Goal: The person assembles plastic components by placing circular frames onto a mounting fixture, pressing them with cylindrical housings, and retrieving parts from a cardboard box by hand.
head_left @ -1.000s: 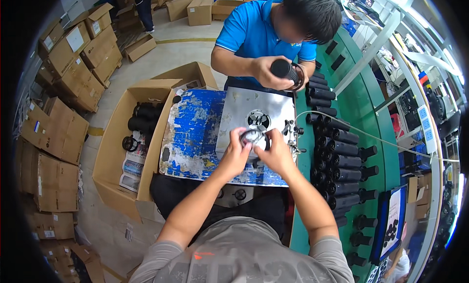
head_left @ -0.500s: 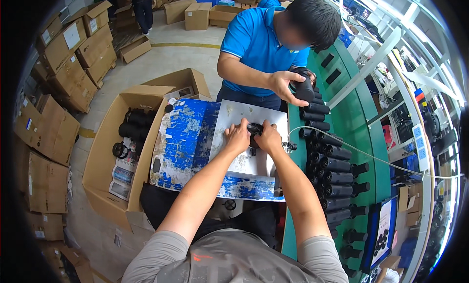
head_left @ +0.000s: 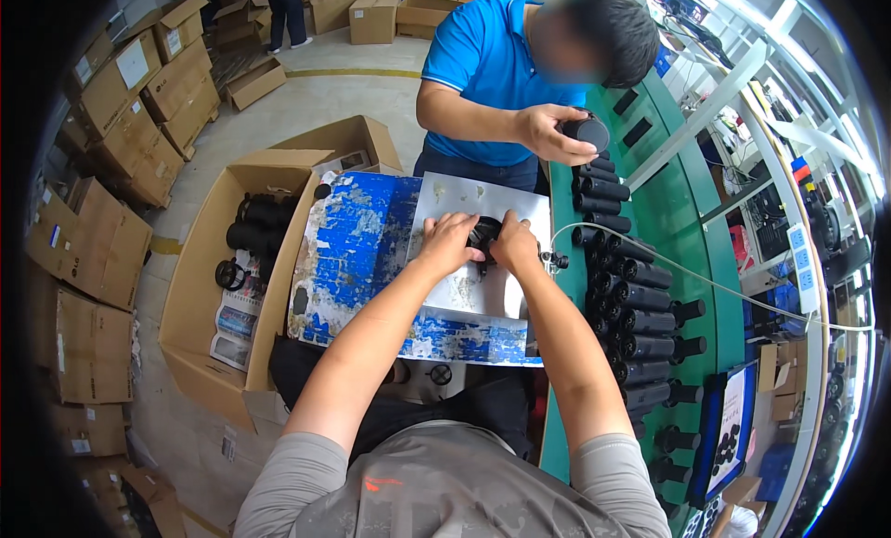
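Both my hands are down on one small black round part (head_left: 484,233), so that's where I'll start. Left hand (head_left: 449,244) has its fingers curled over the part's left side, right hand (head_left: 513,245) closes in from the right, and between them the grip looks snug, with most of the piece covered. It sits on the grey metal plate (head_left: 469,292) that lies on the scuffed blue desk (head_left: 348,250), about in the middle of the plate's upper half. I can't tell what exactly the fingers are doing to it, too much is hidden.

How far along? My guess is mid-batch. Just right of the plate, a long green bench (head_left: 691,222) carries rows of black cylinders (head_left: 636,306) lined up, which look like done pieces. To my left an open cardboard box (head_left: 209,287) has more black parts in it, so plenty seems left.

Across from me a co-worker in a blue shirt (head_left: 483,64) holds another black cylinder (head_left: 585,131) over the bench.
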Demonstrator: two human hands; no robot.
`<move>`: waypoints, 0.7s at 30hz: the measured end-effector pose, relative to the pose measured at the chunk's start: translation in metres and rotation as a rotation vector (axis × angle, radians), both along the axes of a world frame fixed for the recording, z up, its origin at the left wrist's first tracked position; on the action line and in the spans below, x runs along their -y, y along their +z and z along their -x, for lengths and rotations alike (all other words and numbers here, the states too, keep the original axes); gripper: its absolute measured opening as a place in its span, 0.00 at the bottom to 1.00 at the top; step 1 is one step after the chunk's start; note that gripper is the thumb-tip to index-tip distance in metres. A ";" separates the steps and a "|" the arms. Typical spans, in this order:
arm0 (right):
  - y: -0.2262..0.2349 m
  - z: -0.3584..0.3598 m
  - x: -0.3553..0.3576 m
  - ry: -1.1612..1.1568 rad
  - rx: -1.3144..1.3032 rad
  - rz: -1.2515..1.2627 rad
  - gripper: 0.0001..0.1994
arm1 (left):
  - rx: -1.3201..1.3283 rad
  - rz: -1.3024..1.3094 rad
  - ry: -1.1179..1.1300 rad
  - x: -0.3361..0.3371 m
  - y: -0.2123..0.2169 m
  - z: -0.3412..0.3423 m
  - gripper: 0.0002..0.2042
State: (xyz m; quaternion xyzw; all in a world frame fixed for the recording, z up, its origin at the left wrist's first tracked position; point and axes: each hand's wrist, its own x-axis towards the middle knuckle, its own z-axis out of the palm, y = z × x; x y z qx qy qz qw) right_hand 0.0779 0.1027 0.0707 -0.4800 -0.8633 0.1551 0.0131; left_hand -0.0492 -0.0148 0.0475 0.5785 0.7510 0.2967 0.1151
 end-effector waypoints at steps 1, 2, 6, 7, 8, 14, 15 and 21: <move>-0.001 -0.003 -0.003 -0.005 -0.002 -0.005 0.30 | -0.002 -0.005 -0.005 -0.002 0.001 0.000 0.37; -0.001 -0.007 -0.006 -0.006 -0.015 0.021 0.28 | -0.036 0.011 -0.033 -0.004 0.004 -0.002 0.38; 0.011 -0.027 -0.001 0.071 -0.190 -0.008 0.21 | -0.131 0.075 -0.057 -0.001 0.005 -0.003 0.40; 0.024 -0.031 0.006 0.152 -0.339 -0.096 0.18 | -0.154 0.099 -0.024 0.005 0.003 0.000 0.40; 0.040 -0.037 0.009 0.135 -0.477 -0.112 0.17 | -0.177 0.125 0.013 0.012 0.002 0.005 0.40; -0.067 -0.228 -0.054 0.021 -0.050 -0.104 0.15 | -0.042 0.083 -0.008 -0.008 0.017 -0.033 0.37; -0.088 -0.250 -0.045 0.144 0.095 -0.002 0.15 | -0.057 0.067 -0.010 -0.007 0.012 -0.036 0.35; -0.026 -0.203 -0.025 -0.035 -0.032 -0.163 0.16 | -0.077 0.102 0.028 0.004 0.011 -0.017 0.30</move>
